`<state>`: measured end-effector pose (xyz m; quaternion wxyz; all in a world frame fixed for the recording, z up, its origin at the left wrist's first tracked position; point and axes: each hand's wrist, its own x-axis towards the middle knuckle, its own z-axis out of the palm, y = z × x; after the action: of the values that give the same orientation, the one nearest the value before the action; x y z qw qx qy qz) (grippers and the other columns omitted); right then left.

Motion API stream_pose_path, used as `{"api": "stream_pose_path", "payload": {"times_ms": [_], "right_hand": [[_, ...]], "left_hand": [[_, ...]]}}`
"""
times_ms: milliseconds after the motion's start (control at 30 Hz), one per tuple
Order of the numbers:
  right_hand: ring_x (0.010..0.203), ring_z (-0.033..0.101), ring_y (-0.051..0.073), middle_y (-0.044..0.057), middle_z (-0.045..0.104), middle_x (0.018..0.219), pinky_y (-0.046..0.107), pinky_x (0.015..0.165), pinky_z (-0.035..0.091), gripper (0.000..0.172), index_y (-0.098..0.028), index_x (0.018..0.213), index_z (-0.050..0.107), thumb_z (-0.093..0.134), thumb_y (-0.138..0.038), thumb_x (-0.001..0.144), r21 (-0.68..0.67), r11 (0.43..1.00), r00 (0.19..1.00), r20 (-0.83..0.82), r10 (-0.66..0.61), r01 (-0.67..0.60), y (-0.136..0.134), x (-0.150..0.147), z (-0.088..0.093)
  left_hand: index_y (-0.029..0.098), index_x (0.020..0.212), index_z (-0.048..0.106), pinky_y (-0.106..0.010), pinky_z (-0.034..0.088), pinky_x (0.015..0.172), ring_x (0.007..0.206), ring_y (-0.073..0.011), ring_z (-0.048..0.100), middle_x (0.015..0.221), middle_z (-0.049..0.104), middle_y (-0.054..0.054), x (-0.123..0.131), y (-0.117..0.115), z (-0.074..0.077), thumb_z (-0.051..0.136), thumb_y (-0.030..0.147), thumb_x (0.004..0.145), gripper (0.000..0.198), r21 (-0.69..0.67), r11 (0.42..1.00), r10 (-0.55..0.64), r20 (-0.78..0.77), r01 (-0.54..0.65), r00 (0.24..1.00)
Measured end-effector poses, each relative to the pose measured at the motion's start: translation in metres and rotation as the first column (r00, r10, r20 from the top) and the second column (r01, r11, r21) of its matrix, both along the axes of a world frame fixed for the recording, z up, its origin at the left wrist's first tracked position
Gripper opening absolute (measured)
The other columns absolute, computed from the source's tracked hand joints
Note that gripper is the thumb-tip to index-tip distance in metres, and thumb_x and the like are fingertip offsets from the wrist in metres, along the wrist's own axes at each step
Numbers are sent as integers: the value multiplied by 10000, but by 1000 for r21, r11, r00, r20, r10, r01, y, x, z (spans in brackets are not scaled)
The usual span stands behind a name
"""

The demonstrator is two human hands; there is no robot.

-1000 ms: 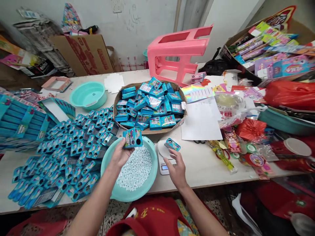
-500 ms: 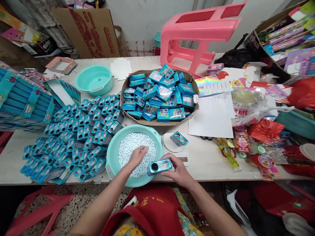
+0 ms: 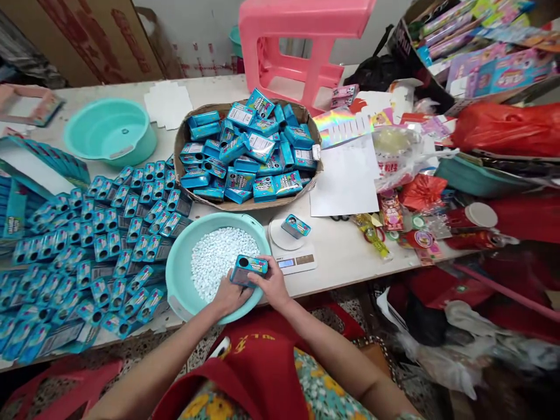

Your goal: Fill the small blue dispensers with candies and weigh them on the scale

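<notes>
At the near edge of the table [image 3: 335, 265], beyond the red apron [image 3: 249, 367], our right hand [image 3: 275, 283] grasps a blue box [image 3: 249, 268] between thumb and fingers. We hold this box over the near right part of the turquoise basin [image 3: 175, 265], its dark round opening facing up. Our left hand [image 3: 231, 297] sits low beside the box; its fingers are partly hidden, and we cannot tell whether they grip anything. White pellets [image 3: 214, 251] cover the basin floor. Just right of the basin, we locate a second box [image 3: 298, 227] on the scale [image 3: 301, 261]. Farther back, we find a heaped cardboard tray [image 3: 258, 205] and a pink stool [image 3: 301, 26]
</notes>
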<state>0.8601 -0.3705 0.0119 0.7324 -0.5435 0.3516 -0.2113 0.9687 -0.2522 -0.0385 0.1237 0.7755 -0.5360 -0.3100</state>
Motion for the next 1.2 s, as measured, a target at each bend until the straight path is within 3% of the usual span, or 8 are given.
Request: {"api": "stream_pose_path", "payload": {"times_ms": [133, 333, 400, 467, 533, 633, 800, 1200], "right_hand": [[862, 581, 164, 11, 597, 944, 305, 821, 488, 457, -221, 1037, 529, 766, -354, 669, -20, 998, 997, -40, -58, 58, 6, 6, 0], [891, 592, 189, 33, 616, 974, 339, 829, 485, 451, -207, 1068, 520, 717, -407, 715, -103, 995, 991, -127, -29, 16, 4, 18, 2], [916, 585, 201, 37, 612, 985, 348, 838, 473, 427, -209, 1056, 538, 715, -397, 716, -215, 976, 985, -173, 1, -39, 2, 22, 4], [942, 572, 211, 39, 601, 986, 355, 850, 457, 373, -213, 1019, 564, 720, -356, 713, -353, 929, 975, -217, 35, -112, 1, 27, 7], [945, 563, 217, 38, 594, 969, 358, 848, 446, 312, -214, 980, 583, 718, -297, 712, -461, 862, 961, -261, 96, -211, 3, 32, 10], [932, 564, 223, 38, 598, 948, 352, 824, 446, 278, -220, 967, 594, 707, -235, 714, -533, 780, 934, -305, 186, -329, 10, 38, 13], [919, 572, 224, 39, 607, 950, 343, 805, 453, 307, -228, 991, 602, 721, -229, 708, -569, 725, 915, -333, 229, -389, 17, 44, 21], [910, 571, 207, 27, 607, 943, 328, 809, 446, 318, -220, 985, 606, 733, -214, 693, -548, 754, 928, -289, 235, -362, 17, 49, 38]], "left_hand": [[215, 977, 670, -398, 424, 822, 989, -294, 550, 1003, 632, -111, 14, 15, 9, 453, 407, 848, 317, 139, 989, -47, -6, 47, 999], [196, 787, 629, -283, 440, 609, 662, -198, 589, 679, 599, -32, 48, 16, 17, 571, 394, 746, 211, 185, 869, 493, -272, -458, 826], [188, 794, 591, -236, 386, 456, 483, -136, 509, 630, 561, -3, 54, 14, 29, 503, 465, 794, 291, 186, 780, 616, -391, -597, 684], [182, 791, 556, -207, 305, 354, 375, -88, 408, 618, 536, 21, 57, 10, 47, 528, 489, 781, 308, 181, 617, 672, -628, -766, 393], [178, 791, 542, -196, 293, 327, 359, -72, 399, 632, 541, 28, 57, 4, 66, 605, 443, 734, 278, 173, 443, 536, -838, -880, 104], [167, 804, 546, -219, 425, 420, 466, -102, 531, 699, 592, -2, 56, -7, 84, 614, 368, 731, 225, 125, 275, 292, -956, -953, -41], [156, 784, 561, -275, 521, 633, 662, -140, 626, 712, 604, -9, 51, -20, 83, 620, 319, 748, 177, 85, 86, 172, -983, -993, -69], [162, 781, 541, -220, 457, 503, 513, -91, 558, 696, 602, 12, 53, -25, 93, 668, 326, 736, 212, 22, 96, 247, -969, -995, 3]]}}
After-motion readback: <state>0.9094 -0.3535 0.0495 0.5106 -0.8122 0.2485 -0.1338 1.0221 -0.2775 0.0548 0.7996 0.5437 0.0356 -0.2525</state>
